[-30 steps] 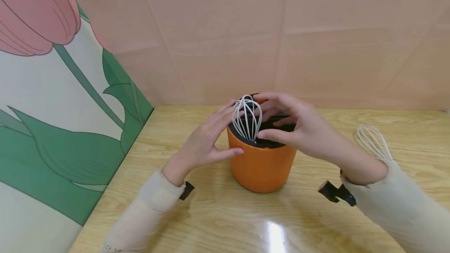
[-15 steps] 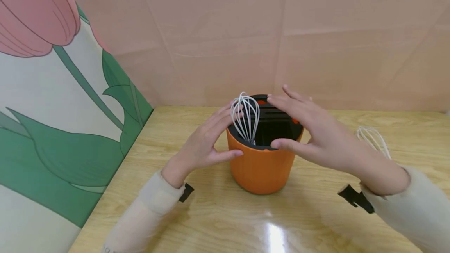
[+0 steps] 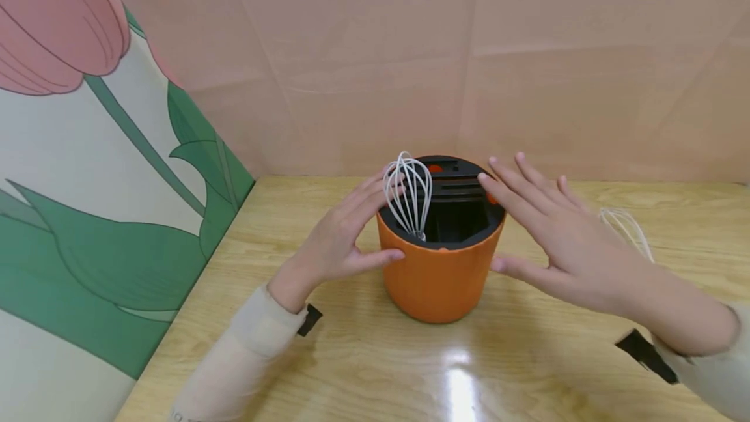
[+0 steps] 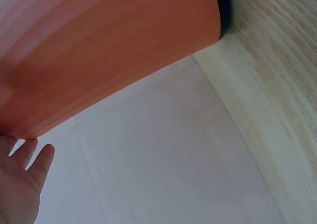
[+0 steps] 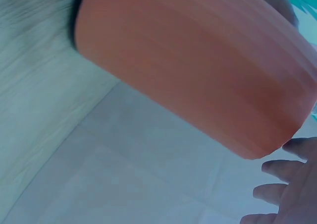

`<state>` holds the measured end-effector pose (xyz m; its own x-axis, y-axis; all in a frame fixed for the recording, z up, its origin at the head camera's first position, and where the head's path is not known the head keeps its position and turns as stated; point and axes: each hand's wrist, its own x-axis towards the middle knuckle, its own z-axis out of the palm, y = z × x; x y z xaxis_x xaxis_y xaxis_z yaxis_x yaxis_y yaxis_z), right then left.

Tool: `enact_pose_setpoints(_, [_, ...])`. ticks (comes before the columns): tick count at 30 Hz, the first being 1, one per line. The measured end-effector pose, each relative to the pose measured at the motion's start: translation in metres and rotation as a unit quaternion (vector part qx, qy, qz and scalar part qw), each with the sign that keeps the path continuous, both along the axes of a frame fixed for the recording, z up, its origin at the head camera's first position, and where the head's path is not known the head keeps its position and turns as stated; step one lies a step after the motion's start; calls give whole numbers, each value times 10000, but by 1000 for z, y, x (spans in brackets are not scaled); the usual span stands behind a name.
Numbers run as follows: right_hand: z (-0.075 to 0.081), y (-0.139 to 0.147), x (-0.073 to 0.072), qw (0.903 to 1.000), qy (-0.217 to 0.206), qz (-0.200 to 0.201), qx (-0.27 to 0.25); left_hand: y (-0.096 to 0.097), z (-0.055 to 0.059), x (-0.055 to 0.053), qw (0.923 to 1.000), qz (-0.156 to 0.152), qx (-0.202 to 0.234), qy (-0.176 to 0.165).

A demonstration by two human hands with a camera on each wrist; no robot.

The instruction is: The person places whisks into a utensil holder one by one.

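Note:
An orange utensil holder (image 3: pixel 441 285) with a black slotted insert stands upright on the table. A whisk (image 3: pixel 410 197) is in the left part of its opening, white wire loops up, its handle hidden inside. My left hand (image 3: pixel 336 233) rests at the holder's left side with fingers extended; some fingertips lie behind the whisk's wires, and the thumb lies along the front wall. In the left wrist view, fingertips touch the upper edge of the orange wall (image 4: pixel 124 30). My right hand (image 3: pixel 562 246) spreads its straight fingers beside the holder's right rim, holding nothing.
A second whisk (image 3: pixel 628 230) lies on the wooden table (image 3: pixel 375 370) to the right, partly hidden behind my right hand. A pinkish sheet (image 3: pixel 375 70) hangs along the table's back edge. A panel with a painted tulip (image 3: pixel 135 129) borders the left side.
My right hand has drawn back from over the holder's opening, moving right and toward me, its fingers spreading. The whisk now tilts slightly further left. My left hand has stayed at the holder.

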<state>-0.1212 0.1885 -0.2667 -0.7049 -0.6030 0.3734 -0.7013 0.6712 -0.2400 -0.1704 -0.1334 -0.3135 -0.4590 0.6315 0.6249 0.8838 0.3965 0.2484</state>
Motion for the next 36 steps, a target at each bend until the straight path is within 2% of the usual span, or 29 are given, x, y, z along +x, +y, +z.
enact_pose_setpoints(21, [-25, 49, 9, 9975, -207, -667, -75, 0, -1, -1, 10000, -3, 14, 44])
enact_pose_setpoints(36, [-48, 94, 2, 9896, -433, -1369, -47, 1, 1, 1, 10000, -23, 8, 58])
